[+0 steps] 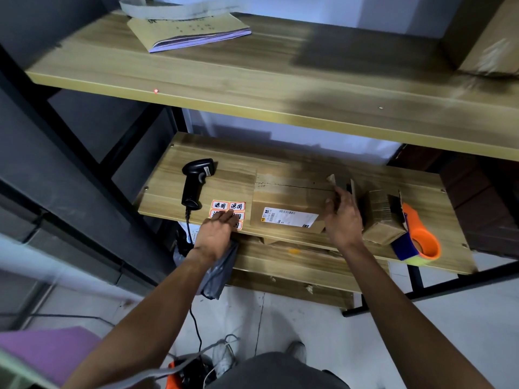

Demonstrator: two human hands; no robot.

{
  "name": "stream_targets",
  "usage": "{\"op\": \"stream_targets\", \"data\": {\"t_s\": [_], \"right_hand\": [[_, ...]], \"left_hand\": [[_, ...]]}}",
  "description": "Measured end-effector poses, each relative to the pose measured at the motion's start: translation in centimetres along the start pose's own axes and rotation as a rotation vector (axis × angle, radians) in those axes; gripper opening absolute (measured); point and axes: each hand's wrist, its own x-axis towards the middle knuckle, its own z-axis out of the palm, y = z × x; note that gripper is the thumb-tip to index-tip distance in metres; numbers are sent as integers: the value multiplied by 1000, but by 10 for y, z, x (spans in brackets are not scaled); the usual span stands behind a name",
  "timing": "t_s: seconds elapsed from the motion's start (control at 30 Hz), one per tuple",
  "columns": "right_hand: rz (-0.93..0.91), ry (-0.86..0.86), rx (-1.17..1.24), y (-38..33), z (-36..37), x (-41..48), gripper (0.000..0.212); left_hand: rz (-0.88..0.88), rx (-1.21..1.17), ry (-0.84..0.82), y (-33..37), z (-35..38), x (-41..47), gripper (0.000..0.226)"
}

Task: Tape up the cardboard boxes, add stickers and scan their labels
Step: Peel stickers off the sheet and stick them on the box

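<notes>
1. Head view, middle shelf (pixel 168 175): carrying every task item.
2. Large cardboard box (pixel 289 192): lying flat at the centre of the shelf, reaching its front edge; printed label (pixel 289 217) facing up on the near face; top seam showing as a dark line with no tape that I can make out; a flap standing up at its right end.
3. Small cardboard box (pixel 382 214): sitting just right of the large one, near the front edge.
4. Tape dispenser (pixel 418 237): orange, lying at the front right of the shelf, touching the small box; nobody holding it.
5. Sticker sheet (pixel 227 205): lying at the front edge, just left of the large box.
6. Scanner (pixel 195 182): lying untouched towards the left edge, cable hanging off the front.
7. Left hand (pixel 216 234): resting straight fingers on the sticker sheet; whether peeling one, I cannot tell.
8. Right hand (pixel 341 217): working at the large box's right end beside the flap; fingers partly curled; whether they are gripping it I cannot tell.
9. Progress, as judged: still looking early; taping, stickering and scanning all appearing outstanding; stickering possibly starting.
</notes>
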Motion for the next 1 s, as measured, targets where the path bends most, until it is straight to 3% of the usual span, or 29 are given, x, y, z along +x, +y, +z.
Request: {"op": "stream_targets", "data": {"t_s": [0.17, 0.5, 0.63, 0.8, 1.0], "right_hand": [[14, -5, -8, -1, 0, 0, 43], [-2, -12, -24, 1, 0, 1, 43], [-9, -13, -28, 0, 0, 1, 43], [-1, -24, -31, -2, -2, 1, 43], [2, -28, -23, -3, -3, 3, 43]], "left_hand": [[-19, -130, 101, -2, 1, -2, 61], [-377, -595, 405, 2, -27, 1, 47], [-404, -729, 561, 9, -45, 2, 45], [-144, -662, 761, 37, -72, -4, 49], [175, -408, 707, 73, -81, -10, 55]]}}
